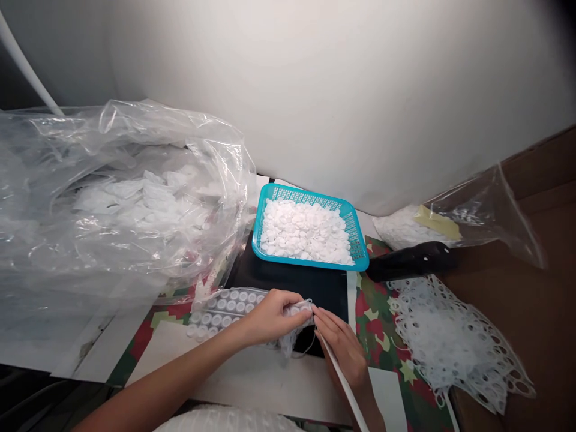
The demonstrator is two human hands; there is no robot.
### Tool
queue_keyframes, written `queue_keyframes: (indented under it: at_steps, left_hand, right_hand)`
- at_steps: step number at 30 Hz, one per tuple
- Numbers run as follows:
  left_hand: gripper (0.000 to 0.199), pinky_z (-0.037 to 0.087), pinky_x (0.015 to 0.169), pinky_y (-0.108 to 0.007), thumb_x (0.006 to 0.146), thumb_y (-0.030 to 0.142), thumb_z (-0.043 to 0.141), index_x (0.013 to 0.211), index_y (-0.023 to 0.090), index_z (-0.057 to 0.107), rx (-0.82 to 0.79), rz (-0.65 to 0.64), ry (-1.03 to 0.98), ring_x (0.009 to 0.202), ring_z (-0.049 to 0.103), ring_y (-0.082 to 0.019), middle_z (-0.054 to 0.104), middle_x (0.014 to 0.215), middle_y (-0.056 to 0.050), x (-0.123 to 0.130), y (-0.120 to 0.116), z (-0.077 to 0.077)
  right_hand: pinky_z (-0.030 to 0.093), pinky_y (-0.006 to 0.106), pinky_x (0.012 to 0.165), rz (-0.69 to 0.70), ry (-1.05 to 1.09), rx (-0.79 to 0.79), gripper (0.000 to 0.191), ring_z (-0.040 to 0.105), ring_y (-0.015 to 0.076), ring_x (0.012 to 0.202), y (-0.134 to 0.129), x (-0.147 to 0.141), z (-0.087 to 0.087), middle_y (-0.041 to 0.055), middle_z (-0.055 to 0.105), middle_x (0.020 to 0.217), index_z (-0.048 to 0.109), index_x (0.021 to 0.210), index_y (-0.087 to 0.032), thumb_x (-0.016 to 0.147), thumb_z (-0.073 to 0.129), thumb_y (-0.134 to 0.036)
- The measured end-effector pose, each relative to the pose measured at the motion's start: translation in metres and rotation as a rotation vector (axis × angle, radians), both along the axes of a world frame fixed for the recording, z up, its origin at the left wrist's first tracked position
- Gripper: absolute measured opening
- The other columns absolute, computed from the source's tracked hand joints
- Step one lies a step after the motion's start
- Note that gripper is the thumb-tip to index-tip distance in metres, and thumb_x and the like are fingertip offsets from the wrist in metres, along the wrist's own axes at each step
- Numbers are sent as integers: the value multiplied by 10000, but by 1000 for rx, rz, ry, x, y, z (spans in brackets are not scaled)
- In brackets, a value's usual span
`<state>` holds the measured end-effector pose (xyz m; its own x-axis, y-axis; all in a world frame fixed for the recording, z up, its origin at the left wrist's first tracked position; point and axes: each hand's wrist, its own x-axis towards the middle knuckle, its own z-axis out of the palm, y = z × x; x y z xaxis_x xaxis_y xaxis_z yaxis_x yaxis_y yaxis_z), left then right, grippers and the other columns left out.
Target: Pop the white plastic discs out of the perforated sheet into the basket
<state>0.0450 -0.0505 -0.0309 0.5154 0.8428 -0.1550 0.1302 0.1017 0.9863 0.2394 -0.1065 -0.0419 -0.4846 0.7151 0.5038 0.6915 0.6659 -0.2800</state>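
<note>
My left hand [274,315] is closed on the right end of a pale sheet [225,312] set with rows of round, ringed white pieces. The thumb lies along the near edge, and the fingers wrap over the far side. At that same end, the fingertips of my right hand [344,345] are pinched together, touching the sheet's edge. What they grip is too small to make out. A long white strip [344,384] runs from beside the right fingers down over the hand to the bottom edge. Below the sheet's end, a thin pale loop [308,348] hangs beside crumpled clear film [287,344].
Behind the hands, a turquoise basket [310,264] holds many small white pieces. A large clear bag [148,198] of white pieces fills the left. Rightward lie a black handle-like object [411,261], another clear bag [400,227] and perforated translucent sheets [459,348]. A wall [315,108] stands behind.
</note>
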Motion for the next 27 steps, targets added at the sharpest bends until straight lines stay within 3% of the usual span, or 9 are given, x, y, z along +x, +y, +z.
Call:
queue_keyframes:
  at_steps: [5, 10, 20, 27]
  left_hand:
    - [301, 231, 490, -214, 821, 331, 524, 579, 164, 456, -23, 19, -20, 547, 322, -92, 337, 568, 63, 4, -3, -2]
    - [271, 249, 507, -213, 806, 310, 542, 590, 152, 502, -21, 76, -43, 562, 332, -95, 364, 572, 56, 8, -3, -2]
    - [241, 277, 516, -209, 793, 327, 590, 668, 123, 608, -59, 210, -88, 572, 386, -99, 456, 590, 35, 12, -10, -1]
    - [244, 266, 519, -205, 772, 305, 597, 604, 144, 521, -107, 178, -123, 566, 359, -94, 393, 571, 53, 12, -10, -2]
  right_hand:
    - [544, 399, 875, -165, 174, -51, 384, 594, 244, 1118, -7, -12, 3, 104, 655, 1178, 543, 1263, -184, 899, 503, -69]
    - [556, 378, 845, -308, 280, -12, 302, 636, 237, 1043, -9, -25, 2, 88, 688, 1096, 591, 1195, -195, 921, 488, -120]
    - [549, 393, 855, -191, 178, -11, 397, 601, 245, 1094, -8, -25, 8, 99, 663, 1159, 541, 1262, -197, 890, 518, -62]
    - [536, 422, 865, -284, 201, 70, 414, 627, 254, 1045, -11, -31, 3, 107, 674, 1133, 545, 1260, -185, 871, 543, -44]
